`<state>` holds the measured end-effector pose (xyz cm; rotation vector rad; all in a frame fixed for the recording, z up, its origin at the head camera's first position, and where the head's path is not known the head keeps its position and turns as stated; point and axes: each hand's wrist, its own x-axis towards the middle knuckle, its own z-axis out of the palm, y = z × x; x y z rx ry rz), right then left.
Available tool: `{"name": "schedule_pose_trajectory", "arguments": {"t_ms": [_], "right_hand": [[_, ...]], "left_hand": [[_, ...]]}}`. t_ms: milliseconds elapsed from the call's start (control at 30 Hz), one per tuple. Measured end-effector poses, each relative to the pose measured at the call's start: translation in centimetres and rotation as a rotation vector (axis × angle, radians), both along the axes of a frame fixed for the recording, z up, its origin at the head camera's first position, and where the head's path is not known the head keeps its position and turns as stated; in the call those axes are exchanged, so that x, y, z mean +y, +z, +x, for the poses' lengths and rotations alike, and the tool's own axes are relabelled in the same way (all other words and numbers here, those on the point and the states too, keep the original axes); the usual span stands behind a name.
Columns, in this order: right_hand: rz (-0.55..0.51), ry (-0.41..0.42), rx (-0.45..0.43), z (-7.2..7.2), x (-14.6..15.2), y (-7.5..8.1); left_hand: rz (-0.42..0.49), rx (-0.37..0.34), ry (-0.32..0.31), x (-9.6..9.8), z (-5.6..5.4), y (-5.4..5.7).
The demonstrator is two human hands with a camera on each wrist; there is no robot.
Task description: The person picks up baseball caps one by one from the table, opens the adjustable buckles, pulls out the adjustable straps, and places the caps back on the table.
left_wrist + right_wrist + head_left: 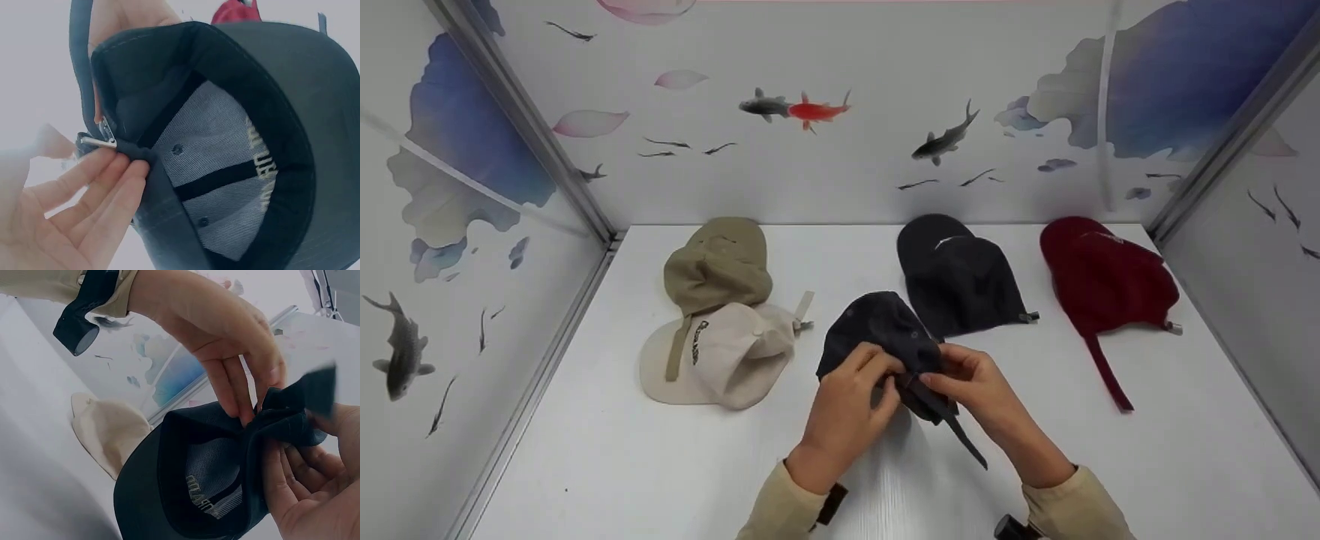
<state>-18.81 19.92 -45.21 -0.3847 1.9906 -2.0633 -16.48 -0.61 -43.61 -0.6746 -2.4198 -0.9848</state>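
Note:
Both hands hold a dark navy cap [877, 322] above the table's middle. In the left wrist view its open underside faces the camera, with a mesh-like lining and the brim [332, 135] at the right. The left hand [847, 405] pinches the back edge by a metal buckle [98, 142]. Across from it, the right hand [979, 386] pinches the other side of the back, fingers curled under the fabric in the right wrist view. A loose strap [960, 439] hangs down from the buckle area toward the person. The fingertips partly cover how strap and buckle meet.
A black cap [960, 281] lies just behind the held one. At the right is a dark red cap [1110, 285] with its strap trailing forward. To the left, an olive cap [720, 259] overlaps a cream cap [742, 356]. Printed panels [840, 172] wall the white table [622, 465].

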Motion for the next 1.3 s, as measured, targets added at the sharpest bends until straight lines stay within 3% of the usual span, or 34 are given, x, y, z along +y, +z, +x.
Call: {"name": "schedule_pose_trajectory", "arguments": {"t_ms": [400, 600, 833, 1067, 1300], "right_hand": [[-0.015, -0.009, 0.049, -0.1, -0.1, -0.6], [0.001, 0.008, 0.085, -0.1, 0.0, -0.6], [-0.053, 0.065, 0.061, 0.1, 0.2, -0.6], [-0.091, 0.115, 0.040, 0.1, 0.5, -0.5], [-0.173, 0.209, -0.011, 0.2, 1.3, -0.8]], "left_hand": [[0.109, -0.122, -0.141, -0.5, -0.9, -0.7], [0.079, -0.138, -0.147, -0.6, -1.0, -0.7], [0.070, -0.112, -0.125, -1.0, -0.9, -0.7], [0.086, -0.062, -0.149, -1.5, -1.1, -1.0], [0.118, -0.110, -0.170, -2.4, -1.0, -1.0]]}}
